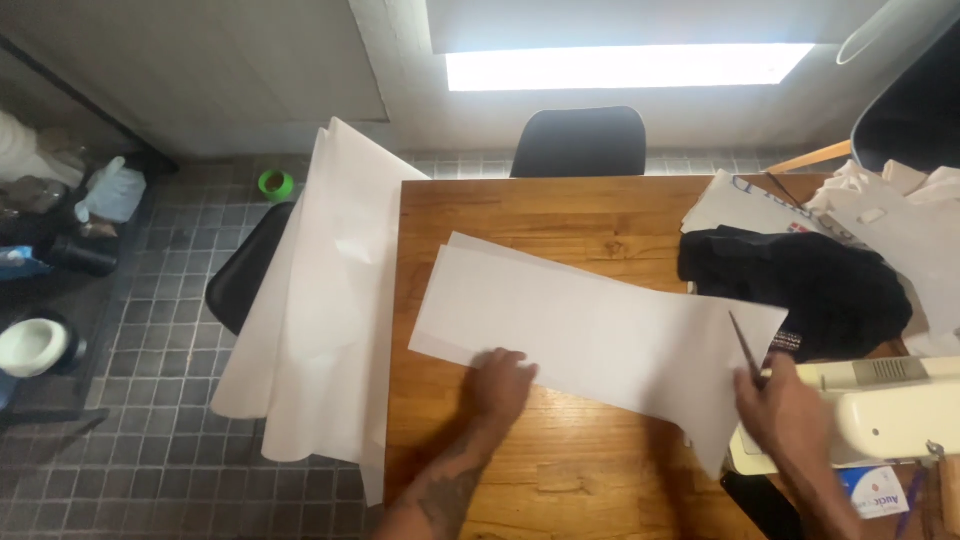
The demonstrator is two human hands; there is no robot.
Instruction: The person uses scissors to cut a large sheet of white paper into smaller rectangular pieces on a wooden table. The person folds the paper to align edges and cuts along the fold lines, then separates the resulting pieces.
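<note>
While the paper (590, 335) lay flat across the wooden surface (560, 215), it needed firm pinning for a clean cut; the left hand (503, 384) pressed its near edge, fingers spread flat, and the right hand (785, 410) was clamped on scissors (745, 350) at its right edge.

Left hand (503, 382) pins white paper (590, 330); right hand (785, 410) holds scissors (745, 350).
</note>
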